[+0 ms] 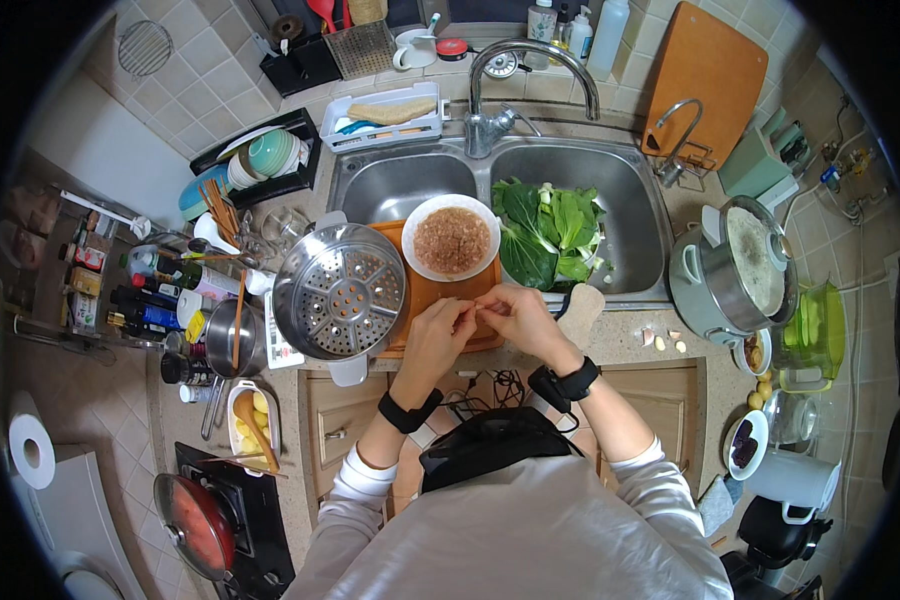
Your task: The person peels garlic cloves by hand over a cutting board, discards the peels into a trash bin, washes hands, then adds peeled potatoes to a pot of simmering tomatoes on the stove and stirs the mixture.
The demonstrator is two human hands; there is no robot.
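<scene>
My left hand (436,334) and my right hand (526,321) meet fingertip to fingertip over the front of an orange cutting board (450,292). Pinched between them is a small pale piece, mostly hidden by the fingers; it may be a garlic clove. Just beyond my hands, a white bowl of raw minced meat (451,238) sits on the board, near the sink divider. To the left stands a steel steamer pot with a perforated insert (347,300). Several garlic cloves (660,343), some with skin on, lie on the counter at the right.
Leafy greens (551,232) lie in the right basin of the steel sink (634,247), under a curved faucet (487,97). A lidded electric steamer (742,262) stands at right. At left are a saucepan (234,337), a dish of peeled potatoes (249,420) and a lidded red pan (199,525) by the stove.
</scene>
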